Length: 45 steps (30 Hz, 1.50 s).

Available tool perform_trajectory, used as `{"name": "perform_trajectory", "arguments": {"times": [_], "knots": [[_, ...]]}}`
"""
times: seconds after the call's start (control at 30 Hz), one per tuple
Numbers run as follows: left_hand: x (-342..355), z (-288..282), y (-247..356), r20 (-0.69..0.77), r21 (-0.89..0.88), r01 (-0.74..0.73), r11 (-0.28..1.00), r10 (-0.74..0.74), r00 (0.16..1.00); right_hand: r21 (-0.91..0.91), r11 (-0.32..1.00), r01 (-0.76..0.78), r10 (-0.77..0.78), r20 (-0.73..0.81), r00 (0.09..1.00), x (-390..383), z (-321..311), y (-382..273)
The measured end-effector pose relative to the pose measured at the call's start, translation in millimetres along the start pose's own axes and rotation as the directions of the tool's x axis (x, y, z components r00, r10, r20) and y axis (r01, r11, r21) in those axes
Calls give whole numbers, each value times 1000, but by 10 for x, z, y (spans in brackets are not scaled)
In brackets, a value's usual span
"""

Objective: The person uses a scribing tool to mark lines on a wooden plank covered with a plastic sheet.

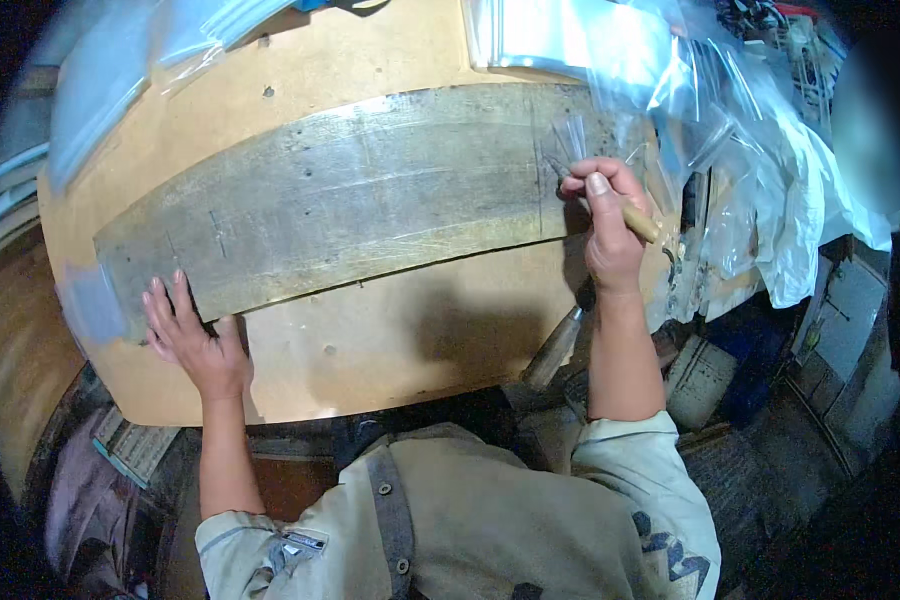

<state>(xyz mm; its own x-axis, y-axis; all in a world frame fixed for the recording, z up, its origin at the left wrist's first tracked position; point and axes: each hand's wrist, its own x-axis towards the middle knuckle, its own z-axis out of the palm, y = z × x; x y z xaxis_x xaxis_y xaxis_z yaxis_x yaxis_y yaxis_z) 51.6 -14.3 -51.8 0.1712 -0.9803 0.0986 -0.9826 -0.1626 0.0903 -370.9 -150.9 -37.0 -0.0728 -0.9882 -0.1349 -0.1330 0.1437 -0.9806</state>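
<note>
Long grey metal plate [350, 190] lies across our pale wooden bench [390, 350], its near edge toward us. We rest our left hand [195, 340] at its near left corner, fingers spread wide. Over its right end, our right hand [615, 215] has its fingers closed around a tool with a tan wooden handle [640, 224]. Beyond the plate, we see clear plastic bags [530, 40] along the bench's far edge.
</note>
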Motion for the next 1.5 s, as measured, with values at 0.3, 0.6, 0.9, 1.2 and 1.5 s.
{"name": "perform_trajectory", "arguments": {"times": [0.3,0.6,0.9,1.2,1.5], "knots": [[-3,9,3,-4,10,14,1000,-14,1000,-182,980,79,-70,52,996,-27,16,-58],[-7,15,-5,-4,25,-7,1000,7,1000,-201,975,91,-82,51,995,-16,30,-45],[-6,20,7,-11,-1,-2,1000,2,1000,-214,973,92,-86,35,996,-19,59,-55],[-12,3,15,1,2,10,1000,-10,1000,-267,963,36,-28,34,999,101,107,-131],[-24,18,-34,12,-5,5,1000,-5,1000,-234,949,210,-259,-204,944,260,-147,-53]]}}
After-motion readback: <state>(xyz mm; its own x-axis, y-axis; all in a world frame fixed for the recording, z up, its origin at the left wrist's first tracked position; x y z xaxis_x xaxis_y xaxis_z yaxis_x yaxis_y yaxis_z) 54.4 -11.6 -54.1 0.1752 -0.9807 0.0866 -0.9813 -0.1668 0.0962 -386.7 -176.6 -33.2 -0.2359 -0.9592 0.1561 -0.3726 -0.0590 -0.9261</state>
